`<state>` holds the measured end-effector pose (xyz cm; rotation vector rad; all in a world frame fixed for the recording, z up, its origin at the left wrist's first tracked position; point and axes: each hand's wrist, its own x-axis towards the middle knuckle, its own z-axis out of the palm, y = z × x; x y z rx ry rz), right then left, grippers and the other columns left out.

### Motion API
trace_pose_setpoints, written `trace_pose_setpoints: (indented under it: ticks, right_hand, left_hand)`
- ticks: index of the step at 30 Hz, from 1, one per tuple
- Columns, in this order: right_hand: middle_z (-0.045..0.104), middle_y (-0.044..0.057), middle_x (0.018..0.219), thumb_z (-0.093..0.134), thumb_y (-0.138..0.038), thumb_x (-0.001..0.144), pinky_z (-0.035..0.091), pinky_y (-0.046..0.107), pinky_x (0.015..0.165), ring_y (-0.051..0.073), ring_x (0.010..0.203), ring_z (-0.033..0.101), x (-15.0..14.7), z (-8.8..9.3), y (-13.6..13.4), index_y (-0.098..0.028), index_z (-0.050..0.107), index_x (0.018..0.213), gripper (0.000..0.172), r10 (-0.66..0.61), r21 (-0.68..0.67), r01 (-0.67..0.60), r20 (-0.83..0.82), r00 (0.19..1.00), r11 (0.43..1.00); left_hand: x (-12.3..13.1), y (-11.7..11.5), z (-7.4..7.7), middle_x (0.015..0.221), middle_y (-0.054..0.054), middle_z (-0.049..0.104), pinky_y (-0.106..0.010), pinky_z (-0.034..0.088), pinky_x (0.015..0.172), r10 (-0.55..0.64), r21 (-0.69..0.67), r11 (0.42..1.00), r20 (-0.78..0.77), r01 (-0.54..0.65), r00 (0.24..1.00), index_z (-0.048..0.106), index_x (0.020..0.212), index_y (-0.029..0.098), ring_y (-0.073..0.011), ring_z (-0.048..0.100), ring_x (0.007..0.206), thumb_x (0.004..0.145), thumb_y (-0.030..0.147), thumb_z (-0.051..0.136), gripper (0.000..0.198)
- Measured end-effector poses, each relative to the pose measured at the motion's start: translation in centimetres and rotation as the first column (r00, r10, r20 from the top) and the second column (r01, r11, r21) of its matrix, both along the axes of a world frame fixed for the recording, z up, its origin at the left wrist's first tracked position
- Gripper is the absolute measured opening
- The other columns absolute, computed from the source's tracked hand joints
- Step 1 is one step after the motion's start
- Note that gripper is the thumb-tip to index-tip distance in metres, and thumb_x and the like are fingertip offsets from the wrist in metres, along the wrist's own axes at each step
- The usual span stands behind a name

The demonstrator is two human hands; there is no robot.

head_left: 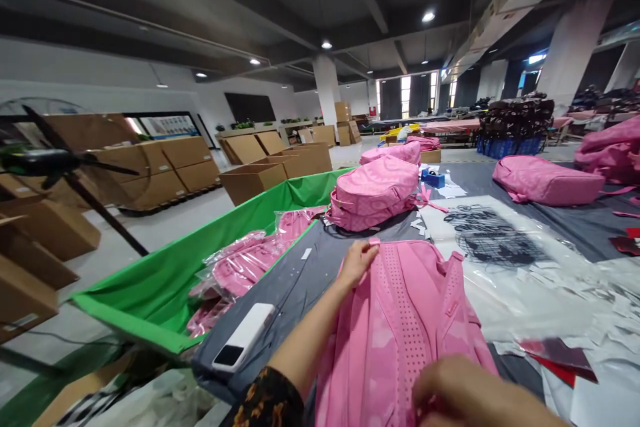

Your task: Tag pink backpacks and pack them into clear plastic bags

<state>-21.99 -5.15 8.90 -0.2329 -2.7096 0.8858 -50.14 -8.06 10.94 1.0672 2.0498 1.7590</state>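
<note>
A pink backpack (395,320) lies on the dark table cover in front of me, with its perforated back panel and shoulder straps facing up. At its far left corner, my left hand (360,263) pinches the top edge near a strap end. My right hand (465,387) is over the near right part of the same bag. It is blurred and its fingertips are hidden, so its grip is unclear. Just beyond stands another pink backpack (375,190), with a third pink bag (393,152) behind it.
Left of the table, a green fabric bin (150,293) holds pink bags in clear plastic (245,260). A white device (243,337) lies near the table edge. To the right are a plastic sheet (480,300), paper scraps (595,307) and more pink bags (550,180). A fan (60,163) stands far left.
</note>
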Motion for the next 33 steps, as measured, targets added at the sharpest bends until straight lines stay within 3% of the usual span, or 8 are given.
trace_pose_setpoints:
  ticks: [3, 5, 9, 16, 20, 23, 28, 33]
  right_hand:
    - [0.069, 0.004, 0.072, 0.046, -0.051, 0.091, 0.048, 0.033, 0.061, 0.023, 0.065, 0.065, -0.3, 3.4, 8.7, -0.025, 0.065, 0.089, 0.032, -0.305, 0.045, 0.303, 0.054, 0.951, 0.952]
    - [0.070, 0.009, 0.077, 0.042, -0.056, 0.092, 0.050, 0.038, 0.068, 0.027, 0.073, 0.068, -1.7, 4.7, 14.3, -0.022, 0.061, 0.097, 0.039, -0.650, 0.108, 0.641, 0.079, 0.756, 0.760]
    - [0.064, 0.010, 0.058, 0.057, -0.058, 0.085, 0.049, 0.039, 0.055, 0.028, 0.050, 0.064, -5.2, 4.7, 19.3, -0.018, 0.059, 0.081, 0.040, -0.716, 0.106, 0.710, 0.179, 0.675, 0.696]
    - [0.074, 0.007, 0.087, 0.048, -0.053, 0.088, 0.055, 0.032, 0.072, 0.024, 0.080, 0.073, -3.3, 5.6, 14.7, -0.022, 0.055, 0.102, 0.034, -0.516, 0.059, 0.544, -0.248, 0.820, 0.837]
    - [0.070, 0.003, 0.074, 0.055, -0.051, 0.088, 0.053, 0.028, 0.056, 0.019, 0.062, 0.069, -0.9, 5.1, 11.7, -0.023, 0.055, 0.095, 0.029, -0.408, 0.010, 0.455, -0.426, 0.807, 0.890]
    - [0.067, 0.000, 0.070, 0.057, -0.044, 0.090, 0.052, 0.023, 0.052, 0.015, 0.055, 0.066, -0.2, 4.1, 9.8, -0.024, 0.054, 0.093, 0.021, -0.336, -0.014, 0.366, -0.434, 0.836, 0.930]
    - [0.066, -0.002, 0.066, 0.060, -0.040, 0.088, 0.053, 0.020, 0.050, 0.013, 0.052, 0.065, 0.5, 4.9, 7.3, -0.024, 0.055, 0.089, 0.017, -0.357, -0.040, 0.401, -0.540, 0.762, 0.915]
    - [0.062, -0.003, 0.062, 0.066, -0.037, 0.085, 0.052, 0.019, 0.050, 0.011, 0.048, 0.061, 2.2, 7.2, 6.7, -0.023, 0.058, 0.083, 0.017, -0.342, 0.035, 0.457, -0.614, 0.712, 0.889]
  left_hand:
    - [0.3, -0.2, -0.7, 0.101, -0.005, 0.063, -0.042, 0.038, 0.104, 0.051, -0.069, 0.996, -0.146, -0.061, 0.988, 0.066, 0.085, 0.020, -0.0285, 0.055, 0.110, 0.063, 0.035, 0.086, 0.033]
    - [1.0, 0.7, -0.6, 0.123, -0.010, 0.059, -0.047, 0.032, 0.111, -0.002, -0.111, 0.993, -0.329, -0.037, 0.944, 0.066, 0.105, 0.021, -0.0310, 0.046, 0.125, 0.073, 0.031, 0.080, 0.037]
    - [3.8, 4.7, 0.3, 0.114, -0.010, 0.068, -0.044, 0.041, 0.104, -0.331, -0.256, 0.940, -0.508, 0.228, 0.795, 0.070, 0.107, 0.023, -0.0284, 0.055, 0.115, 0.088, 0.027, 0.065, 0.020]
    - [7.6, 11.2, 0.5, 0.147, -0.005, 0.057, -0.045, 0.034, 0.114, -0.523, -0.212, 0.841, -0.551, 0.497, 0.650, 0.058, 0.137, 0.031, -0.0271, 0.043, 0.137, 0.082, 0.016, 0.069, 0.057]
    - [8.2, 13.5, -0.7, 0.104, -0.006, 0.076, -0.041, 0.040, 0.107, -0.651, -0.271, 0.741, -0.515, 0.614, 0.558, 0.077, 0.103, 0.023, -0.0278, 0.060, 0.115, 0.085, 0.014, 0.061, 0.026]
    - [8.0, 14.2, -1.4, 0.093, -0.007, 0.075, -0.043, 0.042, 0.103, -0.657, -0.289, 0.743, -0.488, 0.604, 0.575, 0.078, 0.101, 0.021, -0.0273, 0.064, 0.102, 0.081, 0.011, 0.061, 0.028]
    - [7.6, 14.5, -2.1, 0.151, -0.013, 0.048, -0.046, 0.031, 0.116, -0.597, -0.236, 0.798, -0.446, 0.555, 0.668, 0.050, 0.146, 0.025, -0.0306, 0.041, 0.139, 0.072, 0.012, 0.066, 0.076]
    - [9.1, 14.2, -3.2, 0.156, -0.013, 0.043, -0.051, 0.024, 0.121, -0.573, -0.226, 0.818, -0.409, 0.529, 0.711, 0.053, 0.143, 0.025, -0.0310, 0.035, 0.145, 0.078, 0.017, 0.066, 0.067]
